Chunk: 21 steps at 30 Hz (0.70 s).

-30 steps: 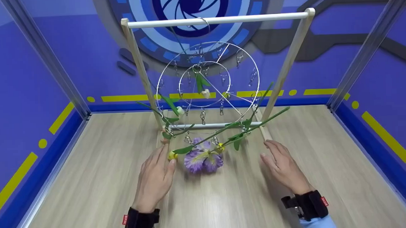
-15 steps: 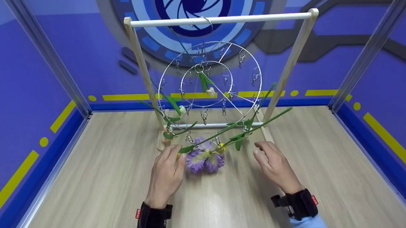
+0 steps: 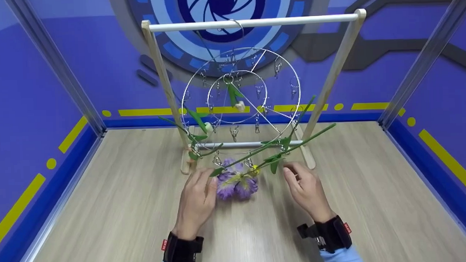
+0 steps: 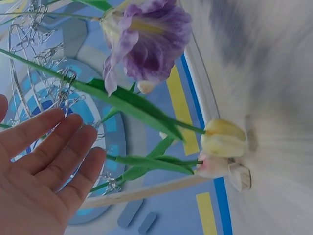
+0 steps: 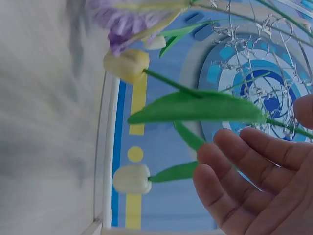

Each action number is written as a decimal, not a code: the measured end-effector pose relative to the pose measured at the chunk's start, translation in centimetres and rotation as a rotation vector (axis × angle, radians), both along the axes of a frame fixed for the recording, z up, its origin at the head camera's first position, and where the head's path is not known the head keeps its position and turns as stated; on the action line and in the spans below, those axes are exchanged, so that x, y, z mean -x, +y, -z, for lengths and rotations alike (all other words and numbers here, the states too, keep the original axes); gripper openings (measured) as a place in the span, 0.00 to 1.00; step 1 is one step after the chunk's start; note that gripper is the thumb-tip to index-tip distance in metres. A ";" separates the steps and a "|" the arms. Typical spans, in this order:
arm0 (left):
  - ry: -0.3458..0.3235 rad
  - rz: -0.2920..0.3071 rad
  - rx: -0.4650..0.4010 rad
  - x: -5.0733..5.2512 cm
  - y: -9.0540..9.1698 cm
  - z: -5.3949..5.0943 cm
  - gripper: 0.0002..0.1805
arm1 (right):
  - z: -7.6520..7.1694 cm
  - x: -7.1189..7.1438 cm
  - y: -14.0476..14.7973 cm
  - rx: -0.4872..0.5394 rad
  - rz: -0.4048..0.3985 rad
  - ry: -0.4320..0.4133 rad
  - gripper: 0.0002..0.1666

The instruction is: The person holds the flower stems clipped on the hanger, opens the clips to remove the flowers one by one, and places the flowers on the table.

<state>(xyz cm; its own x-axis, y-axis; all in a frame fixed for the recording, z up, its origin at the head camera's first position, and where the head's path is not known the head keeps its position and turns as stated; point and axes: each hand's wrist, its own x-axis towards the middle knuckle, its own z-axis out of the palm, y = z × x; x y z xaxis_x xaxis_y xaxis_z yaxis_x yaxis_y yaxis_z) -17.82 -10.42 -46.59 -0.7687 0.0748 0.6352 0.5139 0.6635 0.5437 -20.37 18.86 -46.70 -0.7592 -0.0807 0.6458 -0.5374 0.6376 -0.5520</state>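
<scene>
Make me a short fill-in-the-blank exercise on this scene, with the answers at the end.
1. In the head view, the large flower between the left hand and the right hand has petals that are mostly ____.
2. The round clip hanger hangs from the top bar of the wooden stand by a metal ____.
3. Apart from its red tag, the strap on the right wrist is ____.

Missing words: purple; hook; black.
</scene>
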 end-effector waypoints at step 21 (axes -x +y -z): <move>-0.114 0.024 -0.016 0.2 1.6 1.1 0.21 | 0.1 -1.2 -2.9 0.042 -0.168 0.034 0.05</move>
<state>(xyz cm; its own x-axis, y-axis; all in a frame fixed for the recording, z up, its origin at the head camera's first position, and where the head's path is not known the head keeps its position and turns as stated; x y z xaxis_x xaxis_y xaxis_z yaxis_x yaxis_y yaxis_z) -18.06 -8.87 -47.66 -0.8339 0.0845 0.5453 0.4639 0.6425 0.6099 -19.13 15.91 -46.80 -0.7150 -0.1769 0.6764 -0.6533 0.5136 -0.5562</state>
